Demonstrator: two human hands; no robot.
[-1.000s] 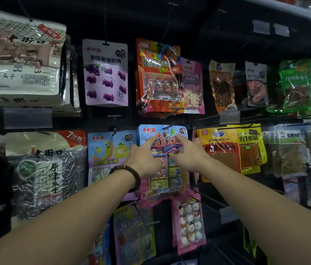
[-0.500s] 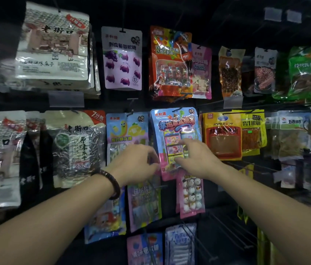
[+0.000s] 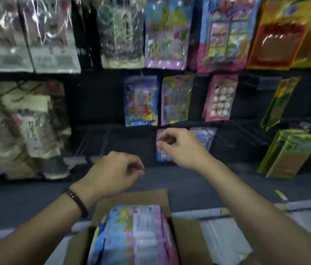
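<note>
The view is blurred by motion. My left hand [image 3: 116, 173], a dark bracelet on its wrist, hangs with loosely curled fingers and holds nothing. Up and to its right, my right hand [image 3: 181, 148] is also loosely curled and holds nothing, in front of a small pink and blue packet [image 3: 162, 157] low on the rack. Below both hands stands an open cardboard box [image 3: 147, 197] filled with a stack of blue and pink snack packets [image 3: 131, 236]. The blue and pink candy packet [image 3: 223, 35] hangs on the rack at the upper right, apart from both hands.
Bags of sunflower seeds [image 3: 26, 121] fill the left side of the rack. Yellow and red packs [image 3: 280, 41] hang at the upper right, green and yellow packs [image 3: 288, 153] lean at the lower right. Bare wire hooks [image 3: 93, 142] stick out left of my hands.
Both hands have let go of the hanging blue and pink packet and dropped down towards me. The view has tilted down, bringing the cardboard box into sight.
</note>
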